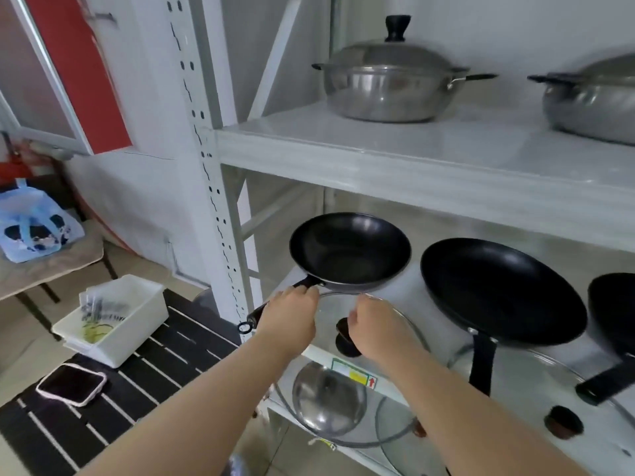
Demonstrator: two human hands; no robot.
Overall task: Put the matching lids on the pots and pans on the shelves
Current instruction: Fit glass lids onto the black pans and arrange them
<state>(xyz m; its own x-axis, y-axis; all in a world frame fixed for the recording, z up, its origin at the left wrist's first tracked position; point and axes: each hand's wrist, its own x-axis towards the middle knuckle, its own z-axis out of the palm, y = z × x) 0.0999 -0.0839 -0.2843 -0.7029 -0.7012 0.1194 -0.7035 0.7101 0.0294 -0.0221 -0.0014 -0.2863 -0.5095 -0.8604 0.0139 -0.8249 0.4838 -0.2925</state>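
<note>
Both hands: my left hand (292,312) and right hand (372,326) clamped on glass lid (405,324), below small pan (350,252).
Handling: rigid, breakable, probably slippery; knob (345,336) safest.

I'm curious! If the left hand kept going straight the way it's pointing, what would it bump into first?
Probably the small black wok. The left hand is on its handle, pointing up at the bowl, though depth is hard to judge.
</note>
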